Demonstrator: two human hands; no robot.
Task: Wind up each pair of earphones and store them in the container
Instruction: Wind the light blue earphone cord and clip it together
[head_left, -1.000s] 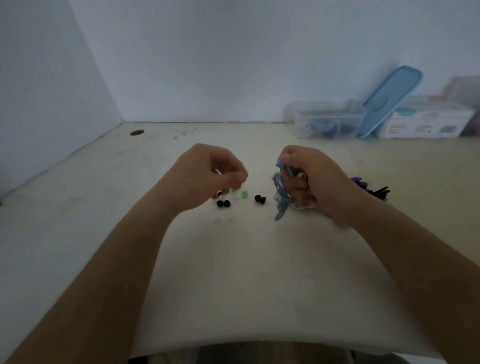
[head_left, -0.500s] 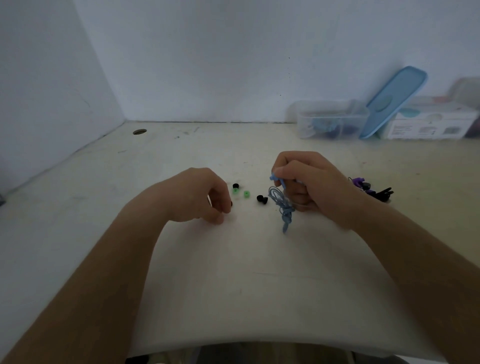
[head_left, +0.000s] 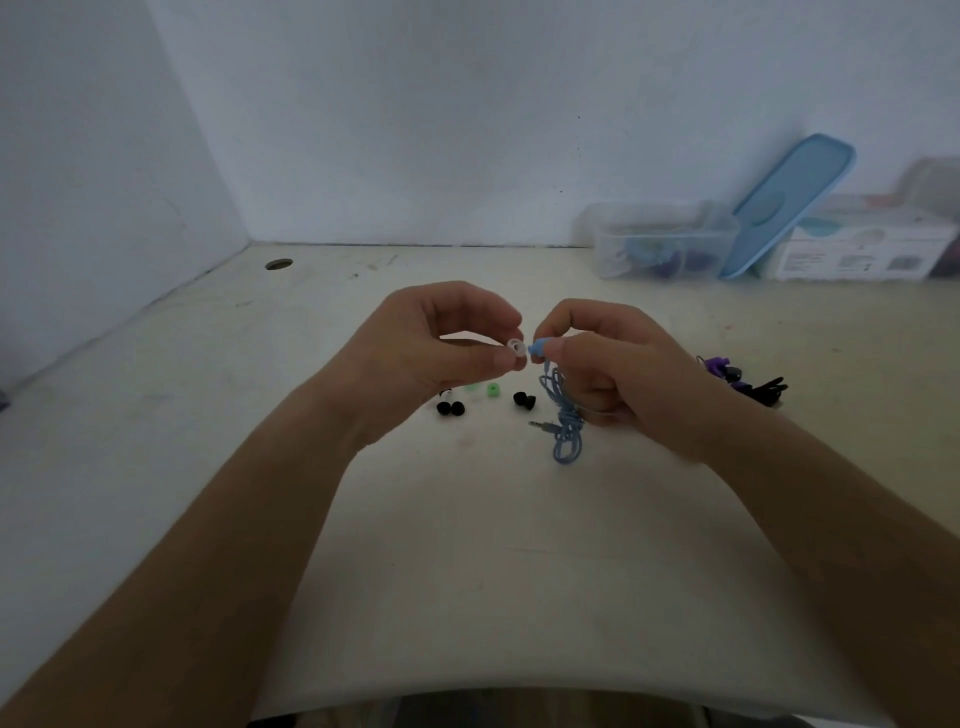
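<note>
My right hand (head_left: 613, 374) holds a pair of blue earphones (head_left: 563, 415) above the table; its thumb and forefinger pinch one blue earbud, and the wound cable and jack plug hang below the fist. My left hand (head_left: 431, 348) pinches a small clear ear tip (head_left: 515, 347) right against that earbud's end. A clear plastic container (head_left: 665, 241) with earphones inside stands open at the back right. Purple and black earphones (head_left: 743, 379) lie on the table just right of my right wrist.
Loose ear tips lie under my hands: black ear tips (head_left: 450, 409), another black one (head_left: 523, 400) and a green ear tip (head_left: 492, 389). A blue lid (head_left: 789, 202) leans against a white box (head_left: 862, 249) at the back wall. A cable hole (head_left: 279, 264) is at the back left.
My left hand rose from the table with a clear ear tip and met my right hand. The right hand lifted the blue earphones and turned an earbud toward the left hand.
</note>
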